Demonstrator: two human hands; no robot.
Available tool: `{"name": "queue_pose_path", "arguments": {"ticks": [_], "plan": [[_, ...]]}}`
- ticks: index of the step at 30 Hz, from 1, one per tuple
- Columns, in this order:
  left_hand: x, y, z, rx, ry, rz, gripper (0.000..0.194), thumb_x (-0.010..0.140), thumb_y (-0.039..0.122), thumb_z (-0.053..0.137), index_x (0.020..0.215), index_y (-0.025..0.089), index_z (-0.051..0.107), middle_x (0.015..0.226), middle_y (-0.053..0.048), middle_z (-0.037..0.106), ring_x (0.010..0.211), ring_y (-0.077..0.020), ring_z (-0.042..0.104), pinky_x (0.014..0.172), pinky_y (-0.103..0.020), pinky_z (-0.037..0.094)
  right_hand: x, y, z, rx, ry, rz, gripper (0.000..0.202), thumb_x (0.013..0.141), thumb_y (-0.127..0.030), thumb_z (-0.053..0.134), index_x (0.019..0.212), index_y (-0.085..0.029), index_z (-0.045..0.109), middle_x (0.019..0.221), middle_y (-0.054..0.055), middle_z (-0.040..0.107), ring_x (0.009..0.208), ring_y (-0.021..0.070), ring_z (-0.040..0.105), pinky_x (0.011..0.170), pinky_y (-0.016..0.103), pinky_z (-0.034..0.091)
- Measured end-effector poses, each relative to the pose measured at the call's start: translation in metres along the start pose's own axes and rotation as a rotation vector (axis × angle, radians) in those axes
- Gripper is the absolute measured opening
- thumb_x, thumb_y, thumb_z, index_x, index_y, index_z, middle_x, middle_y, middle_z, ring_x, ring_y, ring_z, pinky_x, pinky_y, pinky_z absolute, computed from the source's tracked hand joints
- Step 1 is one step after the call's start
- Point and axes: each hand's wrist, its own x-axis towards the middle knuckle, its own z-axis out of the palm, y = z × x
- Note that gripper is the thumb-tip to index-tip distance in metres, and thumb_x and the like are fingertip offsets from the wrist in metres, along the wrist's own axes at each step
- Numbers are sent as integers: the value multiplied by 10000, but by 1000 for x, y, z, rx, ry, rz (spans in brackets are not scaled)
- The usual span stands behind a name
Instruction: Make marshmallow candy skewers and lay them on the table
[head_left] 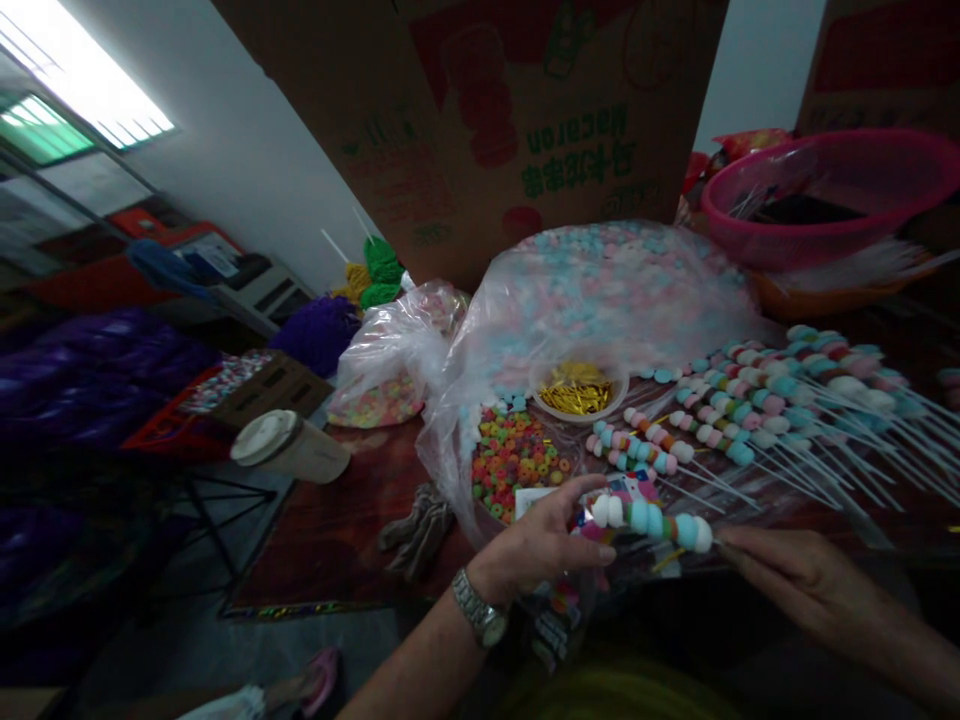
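Head view: your left hand (544, 545) has its fingers pinched on the tip of a pastel marshmallow skewer (651, 520) at lower centre, over the dark red counter (337, 530). Your right hand (799, 580) grips its stick end, fingers together. A heap of finished marshmallow skewers (780, 395) lies right of centre.

Marshmallow skewer (651, 519): white, blue and pink pieces threaded on thin stick, lying near-horizontal above bench edge. Left end touching fingertips of left hand (541, 545), stick end pinched by right hand (795, 580). Pieces intact, closely packed.
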Motion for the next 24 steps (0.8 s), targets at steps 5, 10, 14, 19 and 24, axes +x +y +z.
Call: {"name": "queue_pose_path", "arguments": {"ticks": [5,10,14,19,24], "plan": [[-1,-7,21,255,291,121,848,689,171,697,1396,202,230,1028,-72,618,627,-117,596,569,-239,485,2,3,27,301,182,134,252,867,-391,489,762,-207,626,612,-12,555,549,129,517,506,201,443],[-1,-16,33,481,301,298,820,720,143,658,1410,173,217,1156,-83,595,935,-193,582,825,-309,472,25,-22,72,609,208,136,199,813,-370,572,913,-209,630,826,24,626,781,181,592,741,284,494],[-7,-13,38,562,264,330,739,745,90,586,1390,179,237,1047,-42,635,891,-160,584,803,-263,458,37,-39,85,715,147,191,239,721,-348,666,896,-185,654,913,52,659,920,236,594,841,338,464],[-15,-14,35,559,366,233,319,704,143,661,1006,161,560,837,10,620,711,-122,546,623,-199,424,39,-37,90,898,266,324,309,644,-419,720,805,-159,672,744,36,674,698,196,598,654,288,484],[-15,-16,25,677,495,244,131,762,190,599,650,140,553,580,33,506,565,-102,456,529,-197,347,40,-38,85,903,313,437,330,561,-449,757,611,-157,612,451,-53,485,421,92,399,418,204,336]]}}
